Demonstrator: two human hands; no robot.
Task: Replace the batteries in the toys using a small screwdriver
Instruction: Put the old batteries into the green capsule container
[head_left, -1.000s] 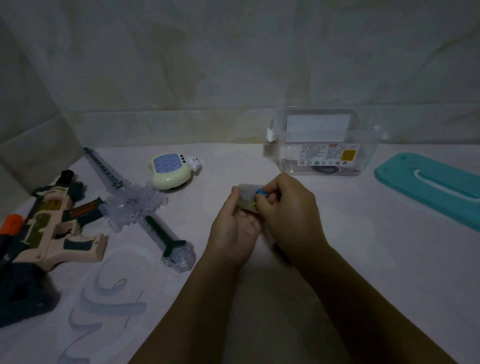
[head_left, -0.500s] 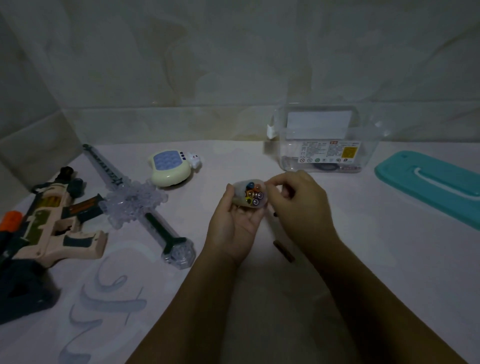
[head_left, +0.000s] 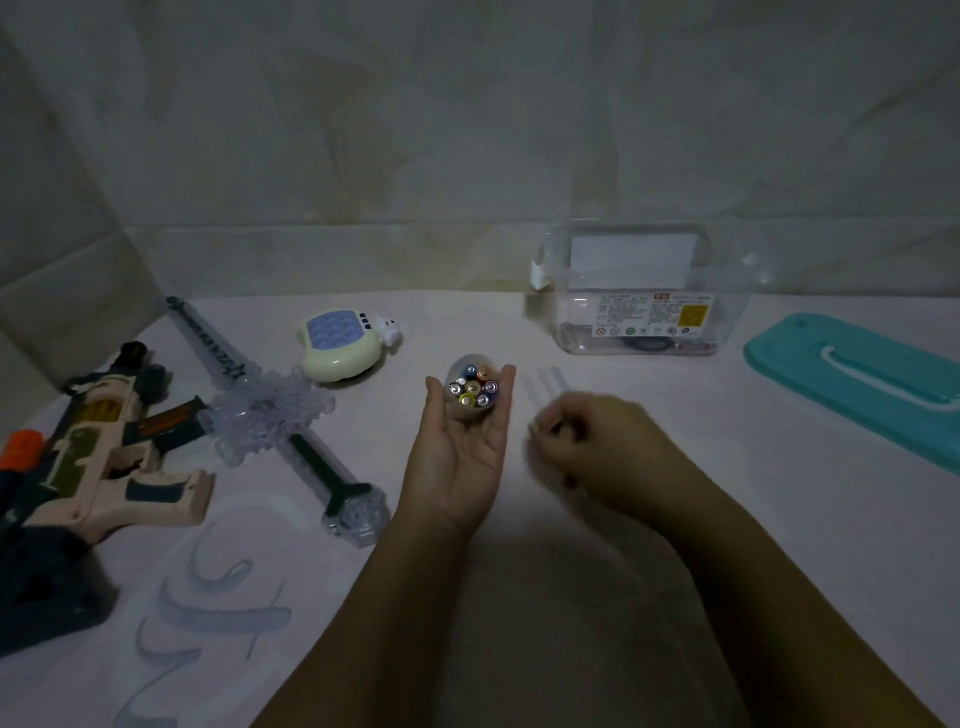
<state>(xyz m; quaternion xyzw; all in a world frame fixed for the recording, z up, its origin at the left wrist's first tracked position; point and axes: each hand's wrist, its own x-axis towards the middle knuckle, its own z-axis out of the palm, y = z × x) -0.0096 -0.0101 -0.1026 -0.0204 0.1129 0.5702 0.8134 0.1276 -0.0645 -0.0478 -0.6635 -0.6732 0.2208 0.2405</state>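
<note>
Two bare forearms enter frame from 6 o'clock edge, no sleeves visible. Left hand (head_left: 460, 457) bare: no ring, watch or glove seen. Right hand (head_left: 597, 447) bare too, outline smeared by blur toward 9 o'clock side. Wrists unadorned. Dim light; nails, finer detail unreadable.

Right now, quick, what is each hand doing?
Left hand: open, palm up, cradling a small clear container of batteries.
Right hand: curled shut, blurred; whether it holds anything cannot be told.
</note>
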